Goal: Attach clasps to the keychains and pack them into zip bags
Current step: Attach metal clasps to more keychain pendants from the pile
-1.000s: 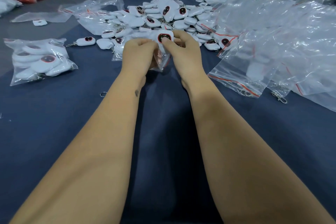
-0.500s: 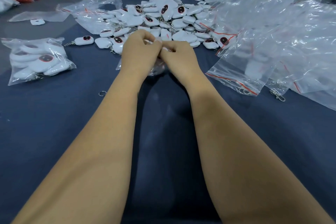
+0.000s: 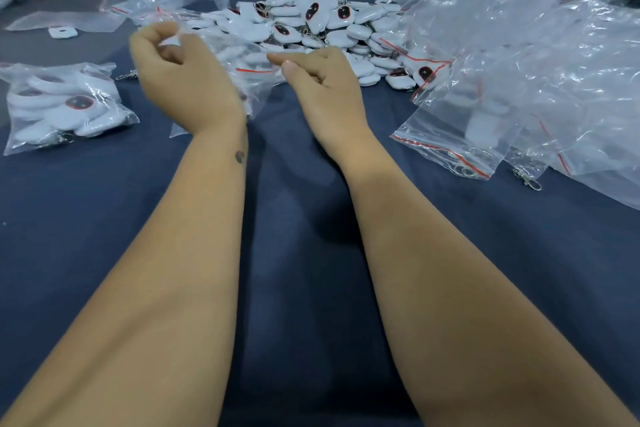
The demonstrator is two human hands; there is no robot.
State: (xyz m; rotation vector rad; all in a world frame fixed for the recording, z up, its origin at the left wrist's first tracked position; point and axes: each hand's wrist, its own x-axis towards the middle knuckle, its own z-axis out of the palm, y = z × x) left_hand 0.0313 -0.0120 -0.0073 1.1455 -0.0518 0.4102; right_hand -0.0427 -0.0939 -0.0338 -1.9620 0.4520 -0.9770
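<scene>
A clear zip bag with a red strip is held stretched at centre frame: one edge is pinched by the curled fingers of the left hand, the other by the right hand (motion blur hides detail). Loose white keychains are heaped behind, and a filled bag lies at the left on the blue counter

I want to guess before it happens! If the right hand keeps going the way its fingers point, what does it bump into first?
Probably the zip bag held up between the hands: the right hand points left at it, fingertips near its red strip. Depth is unclear.
</scene>
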